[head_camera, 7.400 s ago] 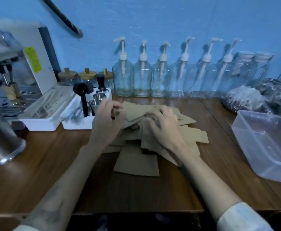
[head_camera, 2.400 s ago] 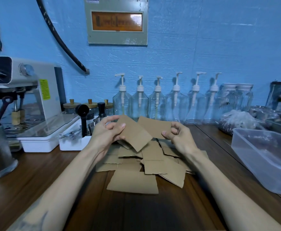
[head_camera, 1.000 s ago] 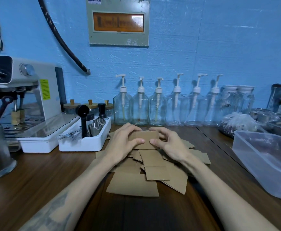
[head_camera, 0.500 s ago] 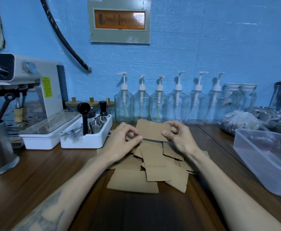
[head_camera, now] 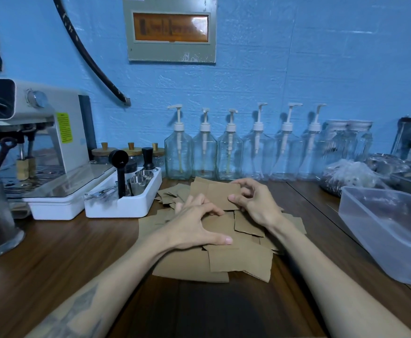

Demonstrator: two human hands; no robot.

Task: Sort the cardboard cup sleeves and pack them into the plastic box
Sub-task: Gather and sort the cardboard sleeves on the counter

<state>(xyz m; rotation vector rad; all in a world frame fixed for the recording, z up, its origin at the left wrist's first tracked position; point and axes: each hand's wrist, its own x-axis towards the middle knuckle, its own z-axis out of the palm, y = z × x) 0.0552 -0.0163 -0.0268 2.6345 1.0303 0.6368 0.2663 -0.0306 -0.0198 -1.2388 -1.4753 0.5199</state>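
Sleeves: flat cardboard cup sleeves (head_camera: 226, 254) lie in a loose, overlapping heap on the wooden counter (head_camera: 60, 259), directly in front of the person, edges pointing every way.
Held sleeve: one sleeve (head_camera: 214, 192) is lifted at the back of the heap, tilted up toward the camera.
Right hand: right hand (head_camera: 253, 203) pinches the held sleeve at its right edge, thumb below and curled fingers above.
Left hand: left hand (head_camera: 194, 223) rests on the heap with fingers bent, their tips at the lower edge of the held sleeve; whether it grips anything I cannot tell (its fingertips are partly hidden).
Plastic box: clear plastic box (head_camera: 385, 230) stands well apart to the right, with no sleeve visible in it.
Stage: judged early; the sorting is under way and packing not yet begun.
Doing it well: square each sleeve against the next, same face up and curved edges matching, so that the stack stays flat enough for the box.
Grip advice: hold by the edges only, since thin card probably creases under a hard pinch.
Risk: a sweep of the left forearm could push loose sleeves toward the white tray (head_camera: 123, 203) (it stands just beside the heap).
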